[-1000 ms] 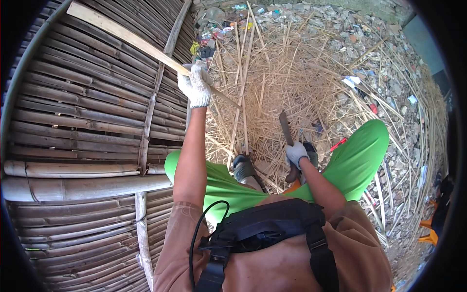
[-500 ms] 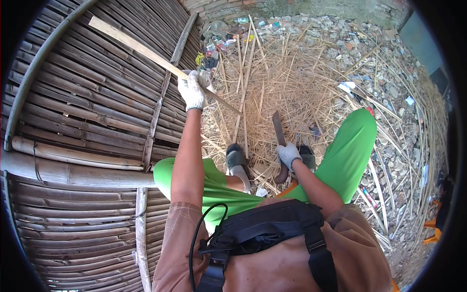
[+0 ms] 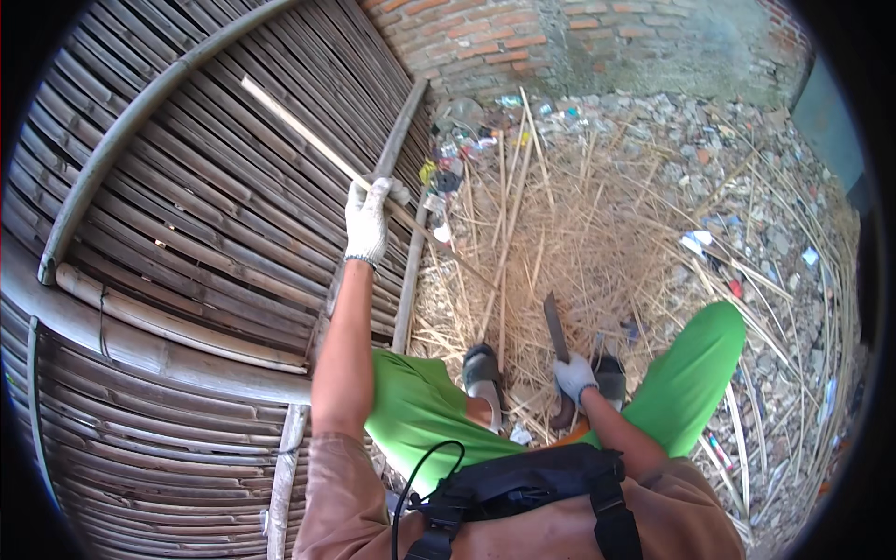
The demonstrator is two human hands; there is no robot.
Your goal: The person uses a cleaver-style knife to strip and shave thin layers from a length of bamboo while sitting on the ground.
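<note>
My left hand (image 3: 367, 224), in a white knit glove, is raised at arm's length and closed around a long, thin bamboo strip (image 3: 301, 129). The strip slants from the upper left down toward the straw-covered ground on the right. Low between my knees, my right hand (image 3: 575, 378), also gloved, grips a machete (image 3: 555, 327). Its dark blade points up and away from me, and its curved brown handle (image 3: 564, 413) shows below the glove. Blade and strip are apart.
A slatted bamboo panel (image 3: 177, 215) with thick poles fills the left side. Bamboo shavings (image 3: 597, 252) and several loose strips cover the ground before my sandaled feet. Rubble and litter (image 3: 784, 233) lie to the right. A brick wall (image 3: 597, 47) closes the back.
The view has tilted up, showing more of the brick wall. My left hand and the bamboo strip have swung, the strip now slanting more steeply. The right hand keeps its grip on the machete.
</note>
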